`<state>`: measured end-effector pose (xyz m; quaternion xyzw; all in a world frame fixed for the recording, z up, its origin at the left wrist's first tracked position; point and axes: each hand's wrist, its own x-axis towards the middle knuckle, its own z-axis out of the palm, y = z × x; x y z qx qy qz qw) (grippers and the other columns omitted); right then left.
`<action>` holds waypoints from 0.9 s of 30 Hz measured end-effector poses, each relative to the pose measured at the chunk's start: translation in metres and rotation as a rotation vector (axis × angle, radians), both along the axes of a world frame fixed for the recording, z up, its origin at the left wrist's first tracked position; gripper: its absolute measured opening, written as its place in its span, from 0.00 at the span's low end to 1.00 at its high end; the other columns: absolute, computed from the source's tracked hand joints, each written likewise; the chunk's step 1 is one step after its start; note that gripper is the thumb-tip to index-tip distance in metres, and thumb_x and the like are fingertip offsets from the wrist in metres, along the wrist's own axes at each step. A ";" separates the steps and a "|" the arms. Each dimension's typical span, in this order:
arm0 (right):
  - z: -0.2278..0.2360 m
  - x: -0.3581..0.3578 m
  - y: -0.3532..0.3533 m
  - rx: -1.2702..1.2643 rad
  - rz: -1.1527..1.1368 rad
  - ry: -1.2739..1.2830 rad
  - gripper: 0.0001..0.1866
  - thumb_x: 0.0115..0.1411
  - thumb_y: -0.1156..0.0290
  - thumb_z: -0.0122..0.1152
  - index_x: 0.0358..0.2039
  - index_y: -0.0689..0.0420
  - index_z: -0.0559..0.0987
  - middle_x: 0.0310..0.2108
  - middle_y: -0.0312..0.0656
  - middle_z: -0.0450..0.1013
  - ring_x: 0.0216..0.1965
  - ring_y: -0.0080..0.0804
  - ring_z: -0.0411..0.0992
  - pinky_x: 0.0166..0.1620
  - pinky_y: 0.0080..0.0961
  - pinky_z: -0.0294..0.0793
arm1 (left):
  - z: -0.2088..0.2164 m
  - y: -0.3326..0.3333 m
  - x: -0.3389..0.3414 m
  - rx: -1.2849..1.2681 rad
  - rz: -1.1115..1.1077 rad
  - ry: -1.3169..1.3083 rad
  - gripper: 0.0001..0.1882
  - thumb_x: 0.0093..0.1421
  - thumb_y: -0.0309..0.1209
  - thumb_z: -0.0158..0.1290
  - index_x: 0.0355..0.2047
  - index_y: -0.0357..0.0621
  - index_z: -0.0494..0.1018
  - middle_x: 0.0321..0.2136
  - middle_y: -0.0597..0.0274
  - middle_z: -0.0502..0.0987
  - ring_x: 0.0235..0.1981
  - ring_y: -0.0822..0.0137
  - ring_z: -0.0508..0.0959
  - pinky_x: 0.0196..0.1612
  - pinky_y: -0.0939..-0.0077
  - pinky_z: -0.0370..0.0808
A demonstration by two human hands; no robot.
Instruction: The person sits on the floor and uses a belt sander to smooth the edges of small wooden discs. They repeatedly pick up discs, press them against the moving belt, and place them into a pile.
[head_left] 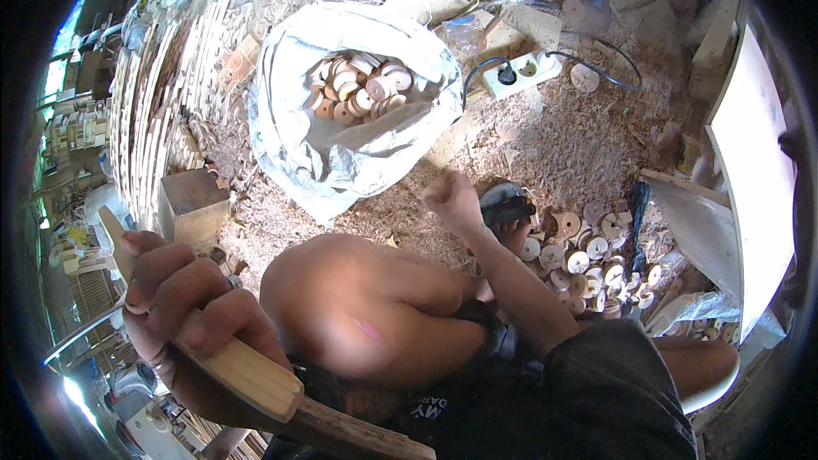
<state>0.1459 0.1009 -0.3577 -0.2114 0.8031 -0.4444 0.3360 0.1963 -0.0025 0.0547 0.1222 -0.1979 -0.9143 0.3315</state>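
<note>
My left hand is closed around a pale, flat wooden piece with a rounded end, held up close at the lower left. A darker wooden stick runs on below that end; I cannot tell whether the two are joined. My right hand is curled into a fist beside the near right edge of a white sack. What the fist holds, if anything, is hidden. Several round wooden discs, some with a centre hole, lie inside the open sack.
A white power strip with a black plug lies beyond the right hand. More discs are piled on the shavings by my foot. Long wooden strips and a wooden block stand left; a pale board leans right.
</note>
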 end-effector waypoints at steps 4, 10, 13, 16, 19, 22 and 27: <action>-0.013 -0.004 0.000 0.020 -0.034 0.083 0.40 0.43 0.64 0.72 0.56 0.61 0.65 0.49 0.61 0.65 0.48 0.60 0.69 0.51 0.43 0.73 | -0.003 0.004 -0.004 0.011 0.001 0.043 0.20 0.67 0.32 0.42 0.58 0.40 0.59 0.38 0.67 0.69 0.37 0.73 0.71 0.40 0.70 0.69; -0.004 0.004 -0.022 0.376 0.245 0.181 0.26 0.48 0.63 0.66 0.49 0.57 0.76 0.59 0.58 0.59 0.60 0.60 0.57 0.61 0.52 0.59 | -0.005 0.016 -0.014 -0.013 0.014 0.087 0.18 0.68 0.34 0.41 0.57 0.44 0.59 0.41 0.65 0.71 0.41 0.70 0.71 0.45 0.61 0.66; 0.015 0.002 -0.009 0.284 0.226 0.375 0.27 0.48 0.64 0.66 0.50 0.56 0.76 0.59 0.57 0.58 0.55 0.55 0.65 0.56 0.47 0.66 | -0.003 0.022 -0.019 -0.020 0.039 0.064 0.18 0.67 0.34 0.43 0.56 0.46 0.60 0.40 0.64 0.71 0.40 0.70 0.72 0.44 0.59 0.66; 0.040 -0.016 0.026 0.047 0.107 0.168 0.27 0.49 0.67 0.65 0.51 0.57 0.73 0.54 0.56 0.62 0.49 0.53 0.70 0.49 0.43 0.74 | -0.002 0.029 -0.025 -0.031 0.048 0.046 0.18 0.67 0.34 0.44 0.56 0.46 0.61 0.40 0.65 0.71 0.39 0.70 0.72 0.43 0.60 0.67; 0.058 -0.065 0.082 -0.071 -0.103 0.319 0.25 0.48 0.70 0.63 0.50 0.57 0.73 0.51 0.56 0.62 0.48 0.55 0.69 0.47 0.44 0.75 | -0.001 0.035 -0.027 -0.057 0.112 -0.014 0.18 0.65 0.32 0.45 0.54 0.46 0.63 0.38 0.66 0.71 0.38 0.69 0.71 0.42 0.59 0.67; 0.054 -0.120 0.154 0.268 -0.224 0.659 0.24 0.54 0.69 0.59 0.52 0.60 0.70 0.48 0.56 0.63 0.49 0.54 0.68 0.45 0.44 0.75 | -0.003 0.037 -0.033 -0.053 0.081 0.032 0.18 0.64 0.31 0.46 0.54 0.45 0.64 0.38 0.65 0.71 0.38 0.69 0.71 0.43 0.59 0.68; 0.016 -0.131 0.251 0.509 -0.043 0.757 0.30 0.51 0.72 0.59 0.56 0.66 0.66 0.51 0.62 0.64 0.59 0.57 0.60 0.55 0.44 0.69 | -0.011 0.048 -0.048 -0.066 0.038 0.051 0.16 0.64 0.30 0.46 0.53 0.46 0.66 0.38 0.65 0.71 0.39 0.68 0.72 0.45 0.61 0.70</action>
